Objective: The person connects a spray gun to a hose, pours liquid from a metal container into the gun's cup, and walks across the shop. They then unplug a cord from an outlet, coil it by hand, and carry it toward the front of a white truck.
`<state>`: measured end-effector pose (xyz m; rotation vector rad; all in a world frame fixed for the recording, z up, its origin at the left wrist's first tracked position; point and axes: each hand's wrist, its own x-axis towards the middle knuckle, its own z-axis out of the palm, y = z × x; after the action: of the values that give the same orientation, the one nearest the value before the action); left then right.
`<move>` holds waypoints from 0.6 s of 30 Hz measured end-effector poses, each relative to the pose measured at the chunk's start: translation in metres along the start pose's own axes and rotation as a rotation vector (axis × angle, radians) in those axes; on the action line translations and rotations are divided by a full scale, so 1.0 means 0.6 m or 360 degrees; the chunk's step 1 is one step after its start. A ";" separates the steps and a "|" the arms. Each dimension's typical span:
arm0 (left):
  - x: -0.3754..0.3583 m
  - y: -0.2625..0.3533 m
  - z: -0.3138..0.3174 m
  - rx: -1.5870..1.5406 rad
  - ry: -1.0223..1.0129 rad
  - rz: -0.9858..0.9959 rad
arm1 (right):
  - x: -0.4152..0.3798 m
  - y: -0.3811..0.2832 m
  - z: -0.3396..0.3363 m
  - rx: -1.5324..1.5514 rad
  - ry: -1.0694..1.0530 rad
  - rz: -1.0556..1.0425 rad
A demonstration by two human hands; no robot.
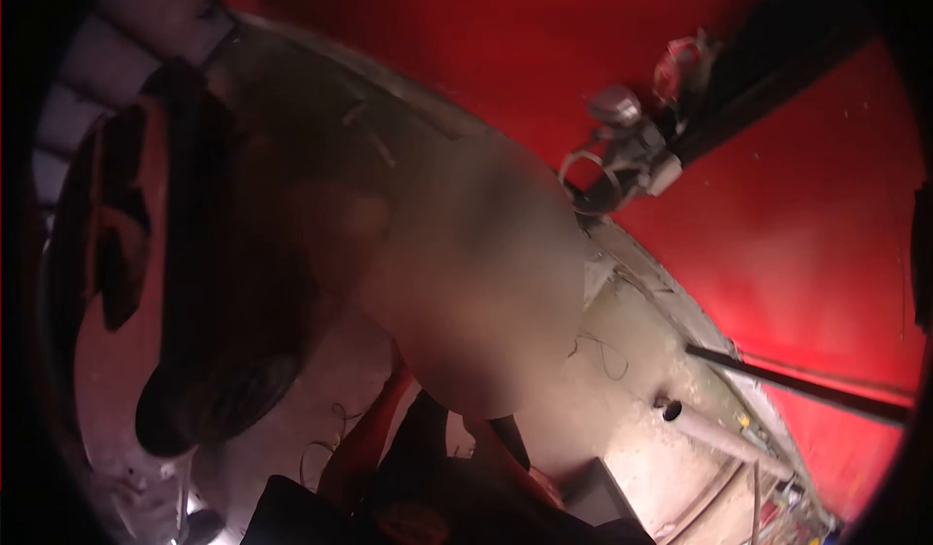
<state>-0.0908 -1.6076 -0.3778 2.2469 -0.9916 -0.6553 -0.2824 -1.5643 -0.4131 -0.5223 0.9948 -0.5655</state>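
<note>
A large smeared grey-beige patch point(486, 273) fills the middle of the head view and hides what lies behind it. From the bottom edge, what looks like my left forearm point(364, 438) reaches up toward this patch. Another arm-like shape, apparently my right forearm point(501, 453), rises beside dark clothing point(418, 458). Neither hand's fingers can be made out. Whether the hands hold anything is hidden.
On the left stands a large dark object with a round, tyre-like end point(248, 394). Metal clamps point(632, 142) sit on a black beam before a red wall point(797, 244). A pale pipe point(724, 438) lies at lower right, near small clutter point(787, 516). Thin wires lie on the floor.
</note>
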 end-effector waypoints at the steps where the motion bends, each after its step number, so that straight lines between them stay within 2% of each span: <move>1: -0.025 -0.006 -0.031 0.0187 0.0039 -0.0071 | 0.006 -0.016 0.013 0.0030 -0.0048 0.0018; 5: -0.115 -0.074 -0.074 0.0141 0.0207 -0.0069 | 0.027 -0.061 0.055 -0.0032 -0.0194 0.0226; 6: -0.120 -0.030 -0.098 0.0157 0.0125 -0.0319 | 0.030 -0.067 0.070 -0.0080 -0.0258 0.0217; 8: -0.119 -0.009 -0.106 0.0123 0.0093 -0.0224 | 0.026 -0.066 0.061 -0.0157 -0.0262 0.0211; 11: -0.089 0.019 -0.088 -0.0070 -0.0031 -0.0076 | 0.047 -0.016 0.035 -0.0208 -0.0447 0.0091; 13: -0.058 0.026 -0.054 -0.0378 -0.0330 -0.0151 | 0.046 0.013 0.034 0.0092 -0.0367 0.0104; 14: -0.048 0.032 -0.029 -0.0534 -0.0490 -0.0188 | 0.044 0.003 0.032 -0.0286 -0.0329 0.0112; 15: -0.043 0.055 -0.019 -0.0466 -0.0648 -0.0138 | 0.039 -0.017 0.032 -0.0666 -0.0301 0.0136; 17: -0.040 0.126 -0.033 -0.0312 -0.0907 -0.0026 | 0.020 -0.049 0.036 -0.1277 -0.0325 -0.0279; 18: -0.045 0.142 -0.021 -0.0376 -0.0872 -0.0099 | 0.020 -0.048 0.029 -0.1581 -0.0344 -0.0471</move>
<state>-0.1402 -1.6294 -0.3054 1.9308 -1.0263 -1.3879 -0.2675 -1.5907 -0.3944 -1.5974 0.9508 -0.2250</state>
